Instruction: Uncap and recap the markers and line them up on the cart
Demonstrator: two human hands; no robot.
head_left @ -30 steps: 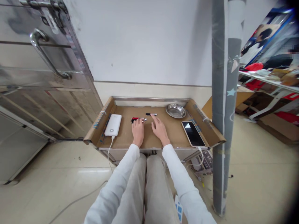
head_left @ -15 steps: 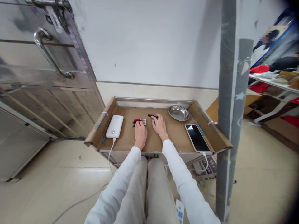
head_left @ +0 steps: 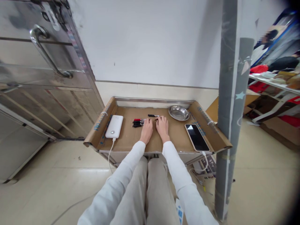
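Observation:
A row of pens [head_left: 137,122], one red and several black, lies side by side on the brown cardboard-lined tray table [head_left: 126,137]. My left hand [head_left: 147,131] rests at their right ends with fingers stretched forward, covering part of them. Just beyond my right hand lies a single black pen [head_left: 152,115], turned crosswise. The fingers of my right hand [head_left: 162,127] are apart and rest on the cardboard, the fingertips close to that pen's right end. A small dark spot shows under its index finger, too small to name.
A white power bank [head_left: 114,126] with a cable lies at the left. At the right are a steel bowl [head_left: 179,112] and a phone [head_left: 197,137] plugged into a cable. Raised cardboard sides edge the table; a wrapped grey pole [head_left: 232,125] stands beside it. Another person is at the far right.
My left hand has slid right, off the middle of the pen row, uncovering more of the pens. My right hand has drawn slightly back from the single black pen, which now shows more fully.

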